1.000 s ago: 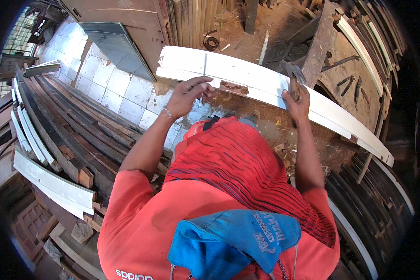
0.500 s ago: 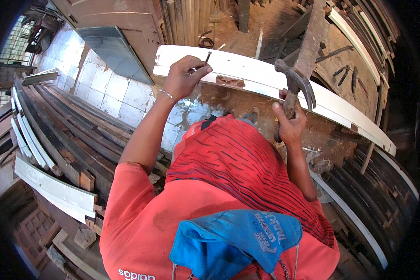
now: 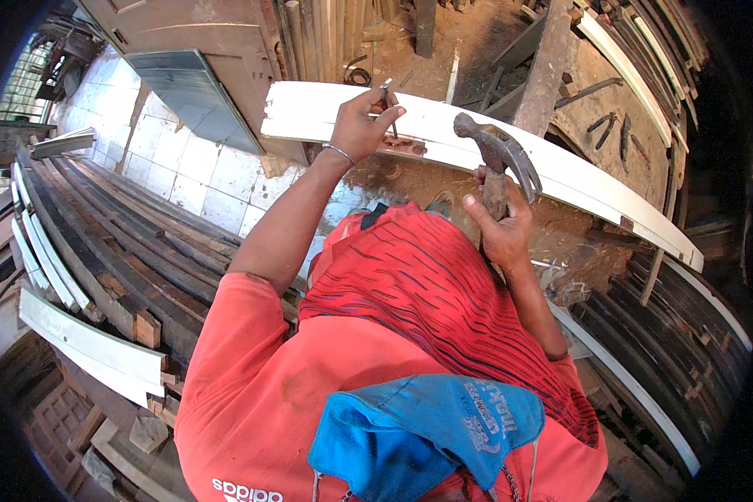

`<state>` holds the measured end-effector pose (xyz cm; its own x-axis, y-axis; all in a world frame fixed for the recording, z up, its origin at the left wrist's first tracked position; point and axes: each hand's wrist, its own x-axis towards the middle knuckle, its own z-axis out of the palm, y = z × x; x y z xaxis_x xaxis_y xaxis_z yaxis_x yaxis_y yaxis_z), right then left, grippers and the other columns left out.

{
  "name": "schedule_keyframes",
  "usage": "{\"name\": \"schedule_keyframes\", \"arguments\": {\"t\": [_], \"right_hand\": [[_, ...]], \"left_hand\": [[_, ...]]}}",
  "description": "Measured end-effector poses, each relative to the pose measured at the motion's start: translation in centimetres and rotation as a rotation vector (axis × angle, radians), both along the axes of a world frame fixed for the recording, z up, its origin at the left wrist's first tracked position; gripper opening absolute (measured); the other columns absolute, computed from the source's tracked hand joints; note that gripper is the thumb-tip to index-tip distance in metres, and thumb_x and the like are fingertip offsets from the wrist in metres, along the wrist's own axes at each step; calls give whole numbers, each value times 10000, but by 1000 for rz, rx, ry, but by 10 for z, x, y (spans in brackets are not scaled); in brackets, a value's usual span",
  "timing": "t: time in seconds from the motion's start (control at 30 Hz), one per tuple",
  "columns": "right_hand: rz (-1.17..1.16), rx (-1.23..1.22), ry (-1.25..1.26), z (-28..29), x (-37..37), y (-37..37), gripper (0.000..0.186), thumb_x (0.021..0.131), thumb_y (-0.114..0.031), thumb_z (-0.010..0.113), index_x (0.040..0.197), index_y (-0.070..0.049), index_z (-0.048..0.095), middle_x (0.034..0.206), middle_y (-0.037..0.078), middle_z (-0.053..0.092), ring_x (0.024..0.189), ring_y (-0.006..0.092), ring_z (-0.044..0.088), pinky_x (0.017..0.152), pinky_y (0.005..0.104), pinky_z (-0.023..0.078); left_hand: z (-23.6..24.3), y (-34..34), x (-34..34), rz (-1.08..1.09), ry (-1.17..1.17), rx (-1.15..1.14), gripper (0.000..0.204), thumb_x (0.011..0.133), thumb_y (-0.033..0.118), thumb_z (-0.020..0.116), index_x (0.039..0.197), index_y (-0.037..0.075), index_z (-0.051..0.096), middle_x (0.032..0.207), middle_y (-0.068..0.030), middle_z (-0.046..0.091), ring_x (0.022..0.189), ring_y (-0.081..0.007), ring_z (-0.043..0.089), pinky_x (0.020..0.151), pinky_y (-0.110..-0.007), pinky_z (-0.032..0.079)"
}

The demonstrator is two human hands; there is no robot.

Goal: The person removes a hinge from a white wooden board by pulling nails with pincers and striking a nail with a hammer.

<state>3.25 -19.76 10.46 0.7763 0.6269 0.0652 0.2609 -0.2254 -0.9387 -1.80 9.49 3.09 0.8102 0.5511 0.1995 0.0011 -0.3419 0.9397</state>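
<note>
Nearest to the camera lay a blue cloth (image 3: 427,431), over the red shirt (image 3: 301,385) of the person. Beyond it, the right hand (image 3: 508,227) had its fingers closed around the wooden handle of a claw hammer (image 3: 497,151), whose metal head stood up in front of a long white board (image 3: 577,171). The hammer looked stiff and heavy at its head, so the lower handle seemed the proper place for a firm hold. Farther, the left hand (image 3: 361,125) pinched a slim tool (image 3: 386,84) between thumb and fingers, close by the rough pocket (image 3: 403,146) in the board's near edge. This tool seemed light and hard, best taken by its middle — but the fingers covered much of it, and I could not tell its kind, nor whether its lower end touched the wood. The board appeared rigid and rather heavy, its smooth face perhaps slippery; what supported it was mostly hidden. Past it, dark hand tools (image 3: 625,140) lay on a brown panel (image 3: 596,65) at the right, and a door (image 3: 209,50) was cut off by the upper edge.
</note>
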Motion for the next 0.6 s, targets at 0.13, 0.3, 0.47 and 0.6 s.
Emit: {"name": "schedule_keyframes", "arguments": {"t": [0.13, 0.3, 0.47, 0.6], "right_hand": [[3, -8, 23, -1, 2, 0, 459, 867, -105, 793, 1280, 26, 640, 1220, 110, 678, 1143, 191, 629, 1020, 348, 477], [-11, -33, 42, 5, 4, 5, 463, 871, -127, 788, 1283, 25, 641, 1208, 116, 682, 1123, 193, 634, 1010, 348, 482], [-1, -77, 25, 10, 8, 9, 483, 873, -155, 789, 1293, 28, 634, 1208, 129, 688, 1128, 196, 635, 1018, 348, 480], [14, -73, 48, 11, 11, 11, 491, 888, -154, 783, 1319, 16, 621, 1050, 69, 696, 949, 139, 645, 879, 309, 514]], "left_hand": [[-3, -2, -1, 20, 12, 35, 222, 870, 186, 803, 909, 0, 688, 864, -114, 724, 819, -192, 726, 781, -323, 566], [-12, 1, -2, -3, 7, 57, 213, 868, 180, 803, 920, 4, 695, 862, -110, 722, 804, -183, 717, 767, -322, 566], [-12, 0, 0, -37, -10, 43, 190, 873, 163, 795, 920, 8, 694, 865, -110, 719, 784, -184, 706, 744, -317, 560], [-10, -1, -4, -95, -30, 184, 167, 880, 148, 786, 925, 13, 700, 851, -105, 709, 749, -173, 682, 696, -313, 544]]}}
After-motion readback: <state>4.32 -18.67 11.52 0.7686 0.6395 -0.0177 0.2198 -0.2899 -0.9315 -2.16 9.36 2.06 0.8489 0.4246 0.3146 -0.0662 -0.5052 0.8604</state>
